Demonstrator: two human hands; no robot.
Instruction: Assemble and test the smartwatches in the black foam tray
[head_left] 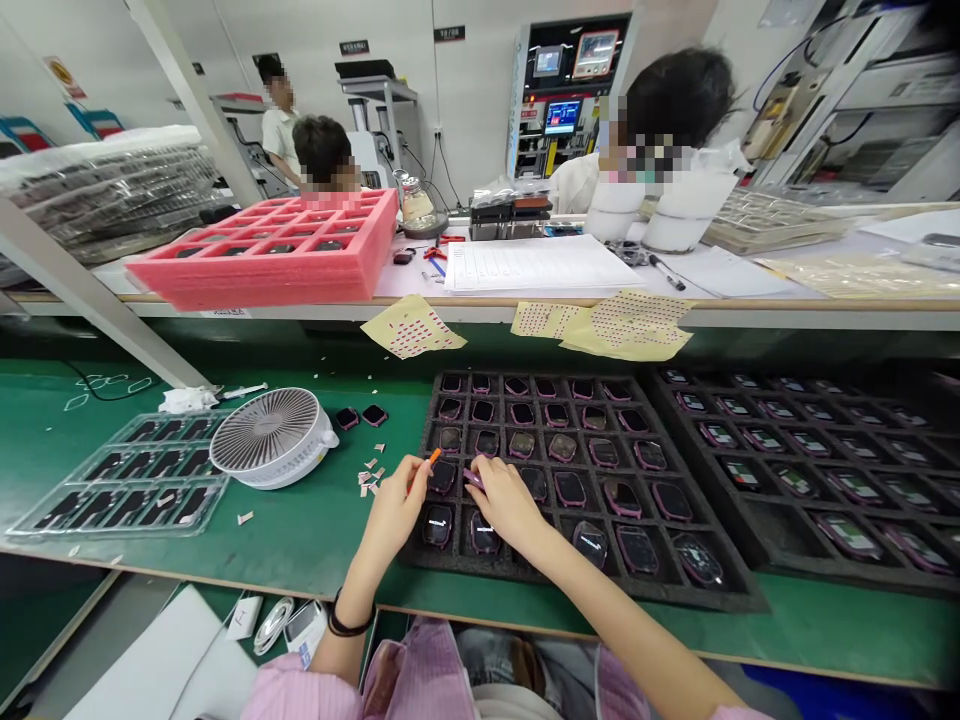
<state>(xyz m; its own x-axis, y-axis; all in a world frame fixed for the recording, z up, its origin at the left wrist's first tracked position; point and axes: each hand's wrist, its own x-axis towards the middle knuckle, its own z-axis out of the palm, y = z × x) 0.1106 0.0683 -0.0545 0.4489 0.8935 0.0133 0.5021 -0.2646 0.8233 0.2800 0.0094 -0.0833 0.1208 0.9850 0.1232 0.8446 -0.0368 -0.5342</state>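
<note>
My left hand (397,500) is closed on a thin orange tool (434,456), near the left edge of a black foam tray (592,590). Just to its right, my right hand (506,500) pinches a small purple watch case (473,479), held over the tray and partly hidden by the fingers. The tray's compartments hold rows of purple-rimmed watch faces. In the front row, two watches (437,525) at the left have lit white text on their screens. The orange tip and the purple piece are a short gap apart.
A round white fan (274,437) and a clear tray of black parts (112,522) lie left. Two loose watches (374,414) and paper scraps (367,477) are nearer. Another foam tray (776,535) stands right. A shelf (420,310) behind holds a pink foam tray (360,270). Other people sit beyond.
</note>
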